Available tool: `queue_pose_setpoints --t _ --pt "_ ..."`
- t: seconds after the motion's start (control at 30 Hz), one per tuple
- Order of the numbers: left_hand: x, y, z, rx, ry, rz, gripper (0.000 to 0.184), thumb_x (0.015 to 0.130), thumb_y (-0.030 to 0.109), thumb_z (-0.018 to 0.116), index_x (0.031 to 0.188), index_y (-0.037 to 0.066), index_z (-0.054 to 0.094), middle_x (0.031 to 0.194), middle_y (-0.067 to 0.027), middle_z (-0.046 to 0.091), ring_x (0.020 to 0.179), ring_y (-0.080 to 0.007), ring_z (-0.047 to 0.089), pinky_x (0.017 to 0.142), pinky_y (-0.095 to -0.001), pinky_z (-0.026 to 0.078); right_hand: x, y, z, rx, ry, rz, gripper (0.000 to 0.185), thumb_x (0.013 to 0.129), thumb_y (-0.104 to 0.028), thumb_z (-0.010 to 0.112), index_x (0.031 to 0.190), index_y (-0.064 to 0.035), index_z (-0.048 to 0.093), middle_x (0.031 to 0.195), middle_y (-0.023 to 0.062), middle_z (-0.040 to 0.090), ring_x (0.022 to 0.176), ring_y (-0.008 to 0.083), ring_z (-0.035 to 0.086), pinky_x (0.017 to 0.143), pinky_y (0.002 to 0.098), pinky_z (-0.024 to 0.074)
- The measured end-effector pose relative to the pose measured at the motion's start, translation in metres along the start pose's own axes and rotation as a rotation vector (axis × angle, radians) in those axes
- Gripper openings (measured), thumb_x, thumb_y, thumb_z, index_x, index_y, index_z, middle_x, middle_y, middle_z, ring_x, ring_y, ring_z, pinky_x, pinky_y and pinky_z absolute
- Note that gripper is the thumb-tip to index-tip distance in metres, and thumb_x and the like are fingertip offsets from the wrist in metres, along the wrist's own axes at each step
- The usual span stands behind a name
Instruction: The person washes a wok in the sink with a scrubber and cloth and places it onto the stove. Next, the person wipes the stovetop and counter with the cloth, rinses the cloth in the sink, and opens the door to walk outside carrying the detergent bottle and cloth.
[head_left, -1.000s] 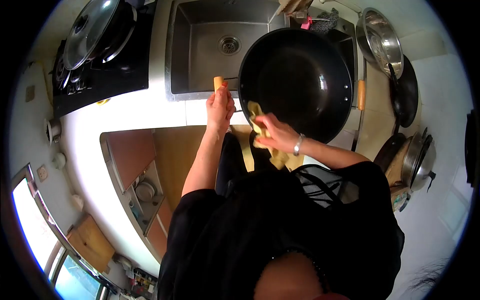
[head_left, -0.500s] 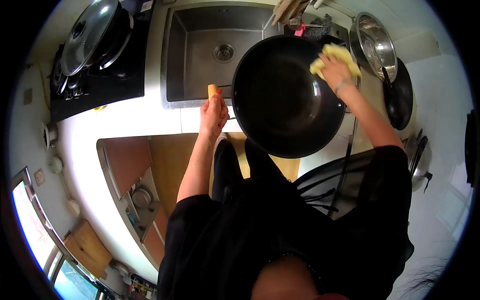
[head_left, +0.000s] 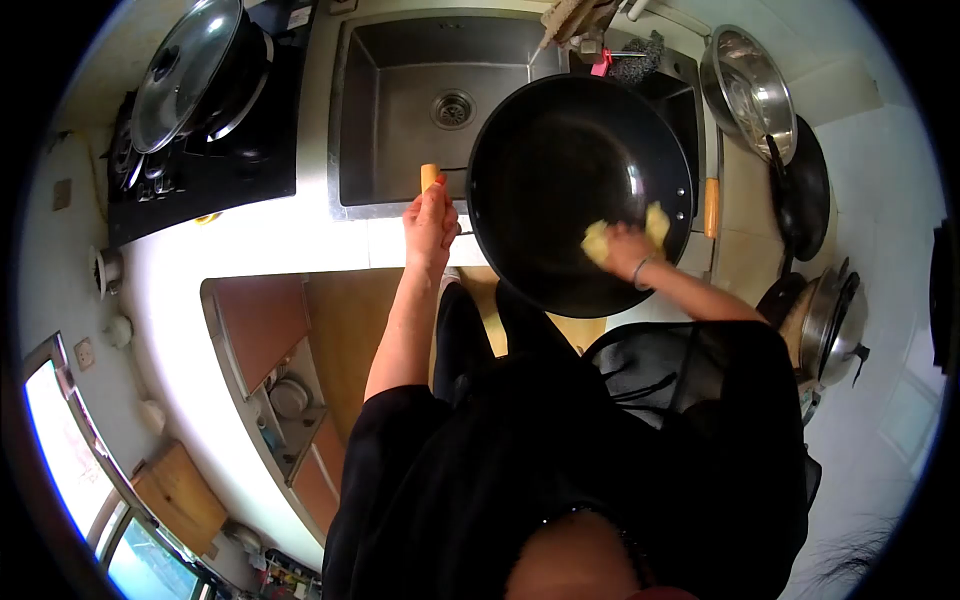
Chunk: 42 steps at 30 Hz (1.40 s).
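Clearly visible: a wide, deep black wok [head_left: 560, 180], open side up, dark and smooth inside. A pale glare streak sits on the right of the interior, with faint duller patches lower down. Two bright rivets show at the right wall, near a wooden handle [head_left: 711, 208] out on that side. Wok overlaps the right part of the steel sink [head_left: 400, 110] and juts past the front edge of the table [head_left: 300, 235], over the floor.

Left hand [head_left: 430, 225] closed round the left wooden handle [head_left: 430, 177], whose top end pokes out above the fist. Left forearm runs almost straight forward from a black sleeve [head_left: 400, 420].

Right hand [head_left: 625, 250] inside the wok, low on the right, bunching a yellow cloth [head_left: 597, 243] against the inner surface. Fingers bent over it, palm down; crumpled cloth shows on both sides of the hand. Right forearm comes in from the lower right, across the near rim, a bracelet [head_left: 640, 272] at the wrist.

Right fingertips hard to make out; cloth under the palm hidden. Left fist covers most of its handle. Wok's underside out of sight, so cannot tell whether it rests on the table or is held up. Lidded pot [head_left: 195, 85] at upper left cut off by the top of the view.
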<state>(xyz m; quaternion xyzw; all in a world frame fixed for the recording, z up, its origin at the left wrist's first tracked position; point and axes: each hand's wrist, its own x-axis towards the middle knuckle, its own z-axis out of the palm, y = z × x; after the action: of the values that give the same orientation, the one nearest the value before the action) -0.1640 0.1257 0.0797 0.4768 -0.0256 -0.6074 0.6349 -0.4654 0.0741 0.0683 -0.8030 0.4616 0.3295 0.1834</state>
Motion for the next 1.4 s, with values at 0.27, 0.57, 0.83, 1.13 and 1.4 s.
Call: queue_pose_setpoints --t 0.27,0.57,0.83,1.13,1.4 --pt "-0.001 0.003 0.003 0.047 -0.023 0.028 0.022 0.081 0.025 0.05 0.087 0.005 0.049 0.06 0.0024 0.038 0.042 -0.0032 0.031 0.031 -0.0163 0.022 -0.015 -0.082 -0.041 2.069 -0.524 -0.332 0.029 0.078 -0.005 0.045 0.106 -0.0035 0.048 0.093 0.006 0.056 0.081 0.0145 0.055 0.073 0.0277 0.0454" --pt "-0.002 0.002 -0.001 0.099 -0.038 0.001 0.024 0.082 0.026 0.05 0.094 0.006 0.049 0.06 0.0025 0.039 0.047 -0.0047 0.035 0.039 -0.0179 0.027 -0.038 -0.044 -0.094 2.383 -0.35 -0.439 0.032 0.084 -0.021 0.038 0.112 -0.0037 0.042 0.103 0.0087 0.051 0.093 0.0185 0.052 0.081 0.0313 0.0425" --pt "0.0 0.004 -0.005 0.012 -0.092 -0.114 0.025 0.076 0.032 0.056 0.079 0.011 0.044 0.059 -0.0011 0.039 0.051 -0.0113 0.037 0.046 -0.0227 0.033 -0.042 -0.046 -0.101 2.343 -0.376 -0.432 0.033 0.083 -0.018 0.039 0.113 -0.0047 0.041 0.103 0.0083 0.051 0.092 0.0181 0.052 0.08 0.0306 0.0432" --pt "-0.007 0.005 -0.015 -0.201 -0.076 -0.176 0.077 0.073 0.068 0.021 0.11 0.004 0.042 0.094 -0.0081 0.051 0.083 -0.0208 0.047 0.077 -0.0334 0.035 -0.026 -0.091 -0.148 2.113 -0.007 -0.603 0.038 0.08 -0.008 0.044 0.117 -0.0032 0.037 0.103 0.006 0.051 0.092 0.0125 0.051 0.079 0.0252 0.0415" --pt "-0.017 0.006 -0.006 -0.386 -0.147 0.031 0.069 0.077 0.062 0.023 0.12 0.009 0.034 0.117 -0.0086 0.042 0.11 -0.024 0.037 0.093 -0.0365 0.028 0.034 -0.197 -0.105 0.89 0.814 -0.63 0.038 0.065 -0.001 0.052 0.102 -0.0097 0.051 0.106 0.0163 0.04 0.089 0.0292 0.046 0.077 0.0345 0.0394"
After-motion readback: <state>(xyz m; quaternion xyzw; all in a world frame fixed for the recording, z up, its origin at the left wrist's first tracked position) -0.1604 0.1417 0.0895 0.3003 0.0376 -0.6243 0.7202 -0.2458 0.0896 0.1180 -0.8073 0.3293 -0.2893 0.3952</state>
